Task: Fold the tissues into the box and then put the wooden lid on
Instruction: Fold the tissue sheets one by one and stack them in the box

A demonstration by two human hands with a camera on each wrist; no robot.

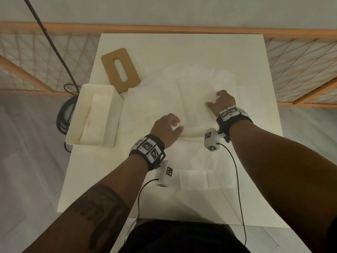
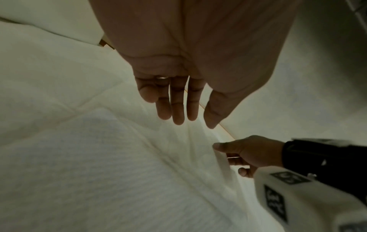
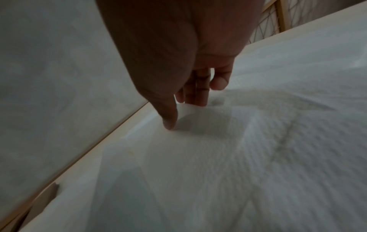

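Several white tissues [image 1: 191, 106] lie spread and overlapping across the middle of the white table [image 1: 91, 179]. My right hand [image 1: 212, 99] pinches a raised tissue edge [image 3: 185, 108] between thumb and fingers, with the thumb tip pressed on the sheet. My left hand [image 1: 177, 125] hovers just above the tissues [image 2: 99, 157] with relaxed fingers [image 2: 178, 109], holding nothing. The white box [image 1: 116, 106] stands at the left table edge with folded tissue [image 1: 94, 117] inside. The wooden lid [image 1: 120, 70] with its slot lies flat behind the box.
A folded tissue [image 1: 195, 179] sits near the front edge. A wooden lattice screen [image 1: 300, 61] runs behind the table. A black pole and coiled cable [image 1: 63, 110] stand left of the box. Thin wires [image 1: 237, 179] trail from my wrist cameras.
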